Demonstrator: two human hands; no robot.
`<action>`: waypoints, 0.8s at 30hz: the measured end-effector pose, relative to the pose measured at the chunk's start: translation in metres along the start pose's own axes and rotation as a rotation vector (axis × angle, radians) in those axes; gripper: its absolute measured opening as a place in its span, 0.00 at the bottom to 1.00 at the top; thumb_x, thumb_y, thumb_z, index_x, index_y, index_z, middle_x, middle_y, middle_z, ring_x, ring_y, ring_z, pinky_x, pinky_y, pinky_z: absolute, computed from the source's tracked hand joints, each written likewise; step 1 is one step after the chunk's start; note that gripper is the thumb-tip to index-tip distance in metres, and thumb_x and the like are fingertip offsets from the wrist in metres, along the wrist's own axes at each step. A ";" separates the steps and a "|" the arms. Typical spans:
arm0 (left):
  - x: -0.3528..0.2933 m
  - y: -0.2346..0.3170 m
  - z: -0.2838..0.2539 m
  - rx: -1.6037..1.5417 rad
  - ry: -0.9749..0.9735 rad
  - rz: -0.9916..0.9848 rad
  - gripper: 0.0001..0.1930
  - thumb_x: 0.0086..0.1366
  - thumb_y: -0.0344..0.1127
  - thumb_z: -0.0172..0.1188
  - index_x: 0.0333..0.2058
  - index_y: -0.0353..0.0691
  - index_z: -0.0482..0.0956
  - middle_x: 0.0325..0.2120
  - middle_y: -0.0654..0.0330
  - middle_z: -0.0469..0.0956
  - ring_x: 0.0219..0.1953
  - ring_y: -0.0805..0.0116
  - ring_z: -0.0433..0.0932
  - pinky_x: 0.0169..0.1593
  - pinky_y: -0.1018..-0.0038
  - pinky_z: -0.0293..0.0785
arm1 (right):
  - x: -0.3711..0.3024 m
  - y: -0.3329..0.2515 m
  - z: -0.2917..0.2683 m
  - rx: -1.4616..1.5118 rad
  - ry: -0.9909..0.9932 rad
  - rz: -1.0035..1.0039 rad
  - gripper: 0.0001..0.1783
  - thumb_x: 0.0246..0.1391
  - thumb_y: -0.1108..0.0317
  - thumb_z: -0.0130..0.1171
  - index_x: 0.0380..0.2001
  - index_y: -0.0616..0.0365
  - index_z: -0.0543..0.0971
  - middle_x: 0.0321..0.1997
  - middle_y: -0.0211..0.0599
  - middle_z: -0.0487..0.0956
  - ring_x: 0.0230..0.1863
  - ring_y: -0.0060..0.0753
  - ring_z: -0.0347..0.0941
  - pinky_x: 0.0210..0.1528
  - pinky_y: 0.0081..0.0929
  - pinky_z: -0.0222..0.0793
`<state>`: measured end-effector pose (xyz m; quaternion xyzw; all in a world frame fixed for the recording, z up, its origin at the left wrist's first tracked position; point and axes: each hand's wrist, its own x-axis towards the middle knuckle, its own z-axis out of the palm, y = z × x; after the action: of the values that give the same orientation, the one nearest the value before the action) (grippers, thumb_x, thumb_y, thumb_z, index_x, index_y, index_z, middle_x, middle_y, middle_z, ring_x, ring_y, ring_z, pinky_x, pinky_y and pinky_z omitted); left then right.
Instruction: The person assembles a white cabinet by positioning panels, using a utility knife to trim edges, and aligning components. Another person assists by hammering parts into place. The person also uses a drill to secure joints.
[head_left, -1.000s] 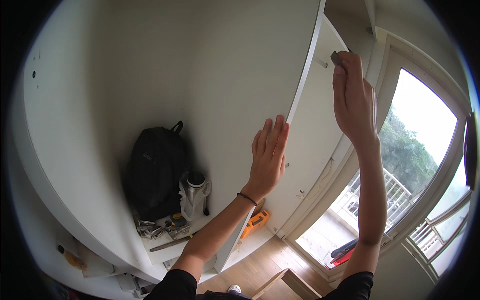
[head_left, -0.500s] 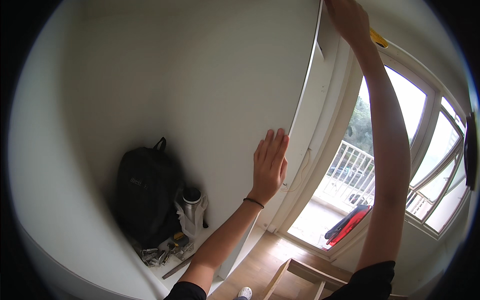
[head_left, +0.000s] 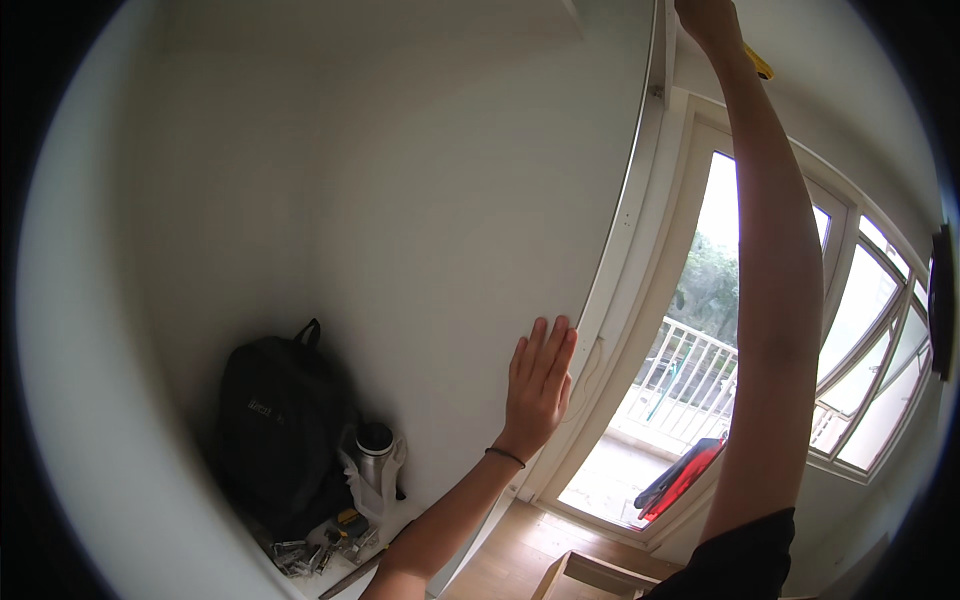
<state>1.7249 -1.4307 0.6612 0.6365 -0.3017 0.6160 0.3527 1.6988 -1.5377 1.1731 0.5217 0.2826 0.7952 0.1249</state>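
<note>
My left hand (head_left: 538,385) lies flat against a white cabinet side panel (head_left: 450,210), near its long front edge, with fingers stretched and a dark band on the wrist. High above, my right hand (head_left: 712,25) reaches up beside the top of the same edge. Its fingers are cut off by the frame's upper border, so what they hold or touch is hidden. A yellow object (head_left: 760,62) shows from behind the right wrist; too little of it is visible to name it.
On the cabinet floor stand a black backpack (head_left: 285,440) and a steel bottle (head_left: 375,445) in a plastic bag, beside loose metal hardware (head_left: 300,555). A wooden frame (head_left: 600,575) lies on the floor. A glass door (head_left: 690,300) opens toward a railed balcony at right.
The view has tilted upward, so the backpack and my left hand sit lower in the picture. A ledge has come into sight at the top. My left hand stays flat on the panel.
</note>
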 end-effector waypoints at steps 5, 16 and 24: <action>0.000 0.000 -0.001 0.015 0.017 0.011 0.33 0.64 0.23 0.54 0.68 0.41 0.61 0.70 0.58 0.59 0.72 0.56 0.55 0.72 0.57 0.51 | 0.014 -0.010 -0.007 -0.196 -0.142 -0.035 0.09 0.58 0.74 0.54 0.36 0.60 0.84 0.38 0.50 0.83 0.43 0.53 0.79 0.49 0.44 0.74; 0.001 0.000 0.002 0.012 0.028 0.013 0.33 0.63 0.22 0.54 0.68 0.41 0.61 0.70 0.58 0.60 0.72 0.56 0.56 0.72 0.57 0.52 | -0.002 -0.023 -0.012 -0.231 -0.268 -0.010 0.11 0.60 0.75 0.53 0.37 0.60 0.85 0.41 0.47 0.83 0.45 0.48 0.79 0.52 0.41 0.74; -0.023 0.000 0.001 0.052 -0.063 -0.056 0.38 0.61 0.26 0.58 0.70 0.39 0.55 0.71 0.51 0.54 0.74 0.50 0.50 0.72 0.50 0.46 | -0.023 -0.040 -0.019 -0.241 -0.320 0.088 0.10 0.63 0.73 0.53 0.40 0.62 0.84 0.42 0.47 0.82 0.45 0.48 0.78 0.51 0.39 0.75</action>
<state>1.7245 -1.4330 0.6383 0.6728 -0.2788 0.5930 0.3435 1.6877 -1.5230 1.1268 0.6347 0.1390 0.7348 0.1947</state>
